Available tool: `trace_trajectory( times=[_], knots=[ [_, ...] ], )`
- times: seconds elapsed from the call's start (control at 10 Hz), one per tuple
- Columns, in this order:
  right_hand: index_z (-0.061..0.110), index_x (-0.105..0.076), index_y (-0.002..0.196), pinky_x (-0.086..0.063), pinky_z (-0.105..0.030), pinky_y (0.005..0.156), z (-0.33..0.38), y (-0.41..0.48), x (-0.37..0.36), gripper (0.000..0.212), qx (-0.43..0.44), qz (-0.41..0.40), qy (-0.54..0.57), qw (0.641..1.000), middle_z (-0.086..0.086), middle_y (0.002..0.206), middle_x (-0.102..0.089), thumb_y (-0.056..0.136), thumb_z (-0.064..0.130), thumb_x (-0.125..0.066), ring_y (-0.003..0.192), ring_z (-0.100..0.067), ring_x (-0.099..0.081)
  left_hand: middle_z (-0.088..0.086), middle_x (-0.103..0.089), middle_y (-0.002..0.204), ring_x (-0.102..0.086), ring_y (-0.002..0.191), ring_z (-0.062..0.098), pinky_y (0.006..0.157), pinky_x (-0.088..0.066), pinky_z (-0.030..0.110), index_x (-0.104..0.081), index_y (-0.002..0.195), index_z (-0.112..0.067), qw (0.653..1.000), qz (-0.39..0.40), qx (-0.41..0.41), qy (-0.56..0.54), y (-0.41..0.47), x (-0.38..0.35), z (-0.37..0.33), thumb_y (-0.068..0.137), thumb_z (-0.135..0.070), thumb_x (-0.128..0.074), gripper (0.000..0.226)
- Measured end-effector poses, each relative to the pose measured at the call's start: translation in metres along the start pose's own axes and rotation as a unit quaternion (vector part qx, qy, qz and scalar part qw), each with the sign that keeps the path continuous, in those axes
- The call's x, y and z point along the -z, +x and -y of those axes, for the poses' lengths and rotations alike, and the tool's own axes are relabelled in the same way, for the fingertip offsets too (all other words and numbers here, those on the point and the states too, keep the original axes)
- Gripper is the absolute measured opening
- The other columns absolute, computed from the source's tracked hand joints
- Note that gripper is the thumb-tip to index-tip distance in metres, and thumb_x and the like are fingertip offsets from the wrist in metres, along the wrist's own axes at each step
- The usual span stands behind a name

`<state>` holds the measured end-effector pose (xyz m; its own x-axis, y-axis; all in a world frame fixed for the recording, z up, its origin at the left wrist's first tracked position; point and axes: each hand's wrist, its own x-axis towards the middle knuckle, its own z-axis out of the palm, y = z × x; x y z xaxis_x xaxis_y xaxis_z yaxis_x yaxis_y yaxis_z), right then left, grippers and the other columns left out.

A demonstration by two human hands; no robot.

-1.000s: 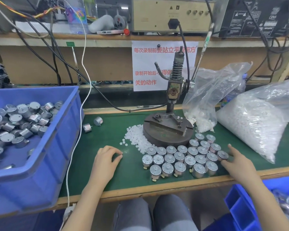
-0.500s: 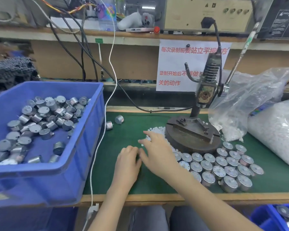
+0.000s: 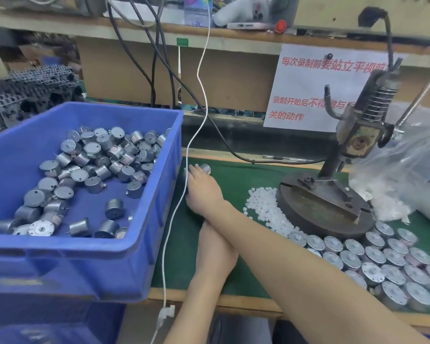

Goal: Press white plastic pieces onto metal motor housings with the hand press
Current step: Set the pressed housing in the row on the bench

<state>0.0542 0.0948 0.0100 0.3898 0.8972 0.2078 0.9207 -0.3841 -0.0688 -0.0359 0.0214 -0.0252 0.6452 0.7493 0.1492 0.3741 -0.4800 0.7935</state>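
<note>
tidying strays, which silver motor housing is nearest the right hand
The lone silver cylindrical motor housing on the green mat beside the blue plastic bin, at the right hand's fingertips; others sit in groups.

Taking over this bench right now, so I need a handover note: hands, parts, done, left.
Right hand: crossed over the left arm, fingertips at a loose motor housing beside the blue bin; grip unclear.
Left hand: hidden under the right arm.
Hand press: no housing on its fixture.
White plastic pieces: heaped left of the press base; a cluster of housings stands in front.
Done: cannot tell whether the cluster is capped. Left: pressing; many housings wait in the bin.
</note>
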Motion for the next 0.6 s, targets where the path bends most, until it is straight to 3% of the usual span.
trace_trajectory(
  times=[0.1,0.2,0.3,0.4,0.6],
  knots=[
    [0.003,-0.033,0.137,-0.033,-0.034,0.093,0.001,0.003,-0.003,0.049,0.013,0.013,-0.028,0.999,-0.014,0.135,-0.037,0.089,0.006,-0.045,0.127,-0.03,-0.035,0.01,-0.054,0.126,-0.05,0.115,0.023,0.086,-0.032,0.019,-0.048,0.124,-0.008,0.992,0.007,-0.107,0.069,0.007,-0.001,0.004,0.088,-0.013,-0.051,0.036],
    [0.005,-0.047,0.12,-0.033,-0.035,0.087,0.001,0.002,-0.004,0.03,-0.012,-0.041,-0.05,0.998,-0.013,0.12,-0.041,0.09,0.006,-0.042,0.111,-0.03,-0.041,0.008,-0.058,0.119,-0.051,0.108,0.024,0.079,-0.032,0.024,-0.053,0.114,-0.012,0.994,0.003,-0.104,0.046,0.01,0.001,0.004,0.089,-0.02,-0.049,0.027],
    [0.005,-0.049,0.112,-0.035,-0.035,0.088,0.002,0.0,-0.003,0.024,-0.022,-0.05,-0.028,0.998,-0.012,0.119,-0.043,0.088,0.005,-0.046,0.111,-0.03,-0.042,0.006,-0.059,0.112,-0.053,0.102,0.025,0.074,-0.035,0.027,-0.053,0.105,-0.018,0.996,0.001,-0.089,0.025,0.008,0.002,0.003,0.088,-0.019,-0.05,0.018],
    [0.005,-0.046,0.111,-0.038,-0.032,0.08,0.002,-0.001,0.0,0.025,-0.024,-0.054,-0.012,0.998,-0.012,0.117,-0.051,0.086,0.004,-0.053,0.109,-0.028,-0.05,0.003,-0.058,0.105,-0.052,0.092,0.02,0.067,-0.031,0.025,-0.044,0.092,-0.026,0.998,0.018,-0.063,0.001,0.009,0.003,0.003,0.086,-0.019,-0.048,0.01],
    [0.003,-0.048,0.118,-0.04,-0.034,0.083,-0.004,-0.011,0.002,0.039,-0.084,-0.005,0.02,0.996,-0.018,0.136,-0.033,0.089,0.024,-0.061,0.114,-0.031,-0.045,0.009,-0.053,0.121,-0.049,0.108,0.026,0.089,-0.043,0.036,-0.046,0.12,-0.012,0.997,0.029,-0.076,0.012,0.005,0.002,0.003,0.088,-0.019,-0.048,0.033]
  ],
)
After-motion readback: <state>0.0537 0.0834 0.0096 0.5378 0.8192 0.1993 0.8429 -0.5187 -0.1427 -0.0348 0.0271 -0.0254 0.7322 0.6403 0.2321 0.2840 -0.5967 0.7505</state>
